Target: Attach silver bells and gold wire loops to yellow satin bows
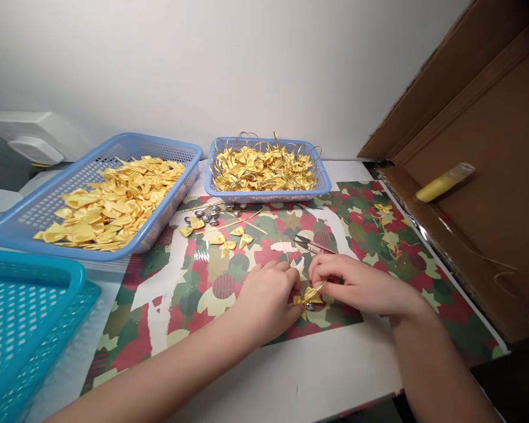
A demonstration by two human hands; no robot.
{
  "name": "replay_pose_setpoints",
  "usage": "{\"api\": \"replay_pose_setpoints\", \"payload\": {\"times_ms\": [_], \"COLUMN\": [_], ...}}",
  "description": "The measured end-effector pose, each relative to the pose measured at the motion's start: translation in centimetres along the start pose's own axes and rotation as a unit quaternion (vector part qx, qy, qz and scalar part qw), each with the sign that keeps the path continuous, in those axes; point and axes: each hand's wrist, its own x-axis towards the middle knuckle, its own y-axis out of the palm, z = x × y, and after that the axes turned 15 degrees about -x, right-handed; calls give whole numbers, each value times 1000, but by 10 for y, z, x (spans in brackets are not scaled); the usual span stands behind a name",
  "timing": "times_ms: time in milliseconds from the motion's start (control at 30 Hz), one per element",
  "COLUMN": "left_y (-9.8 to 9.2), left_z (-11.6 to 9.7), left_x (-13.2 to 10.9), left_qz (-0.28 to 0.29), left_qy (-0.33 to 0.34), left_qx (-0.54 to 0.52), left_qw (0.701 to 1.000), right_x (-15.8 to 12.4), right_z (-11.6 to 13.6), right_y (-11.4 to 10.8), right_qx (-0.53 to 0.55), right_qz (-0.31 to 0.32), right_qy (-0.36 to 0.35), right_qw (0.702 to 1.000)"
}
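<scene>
Between my hands, just above the patterned sheet, is a yellow ribbon bow with a small silver bell at its underside. My left hand is closed, pinching the bow's left side with thumb and finger. My right hand is closed too, its thumb and forefinger together at the bow's right end, on what looks like a gold cord. Beyond my hands lies a pair of thread snips. Loose yellow bows, silver bells and gold cords lie farther back on the sheet.
A large blue basket of yellow bows stands at left. A smaller blue basket holds bows with gold cords. Teal baskets sit at near left. Cardboard walls the right side, with a yellow tube against it.
</scene>
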Motion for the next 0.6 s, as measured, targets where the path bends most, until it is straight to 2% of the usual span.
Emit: {"api": "replay_pose_setpoints", "payload": {"times_ms": [233, 333, 400, 467, 533, 600], "left_y": [-2, -20, -35, -46, -50, -46], "left_z": [0, -2, -2, -1, 1, 3], "left_x": [-2, -4, -5, -4, -1, 2], "left_qz": [-20, -37, -23, 27, 71, 79], "left_qy": [10, -32, -73, -91, -115, -152], "left_qx": [5, -48, -137, -255, -361, -445], "left_qw": [1000, 998, 988, 962, 923, 879], "right_x": [1, 3, 4, 4, 5, 6], "right_z": [2, 5, 6, 6, 6, 6], "right_y": [10, 5, 1, -1, -1, 1], "right_qx": [17, 37, 60, 80, 91, 89], "right_qz": [41, -7, -47, -76, -92, -103], "right_qy": [20, 34, 19, -4, -18, -24], "right_qw": [999, 999, 997, 994, 992, 990]}}
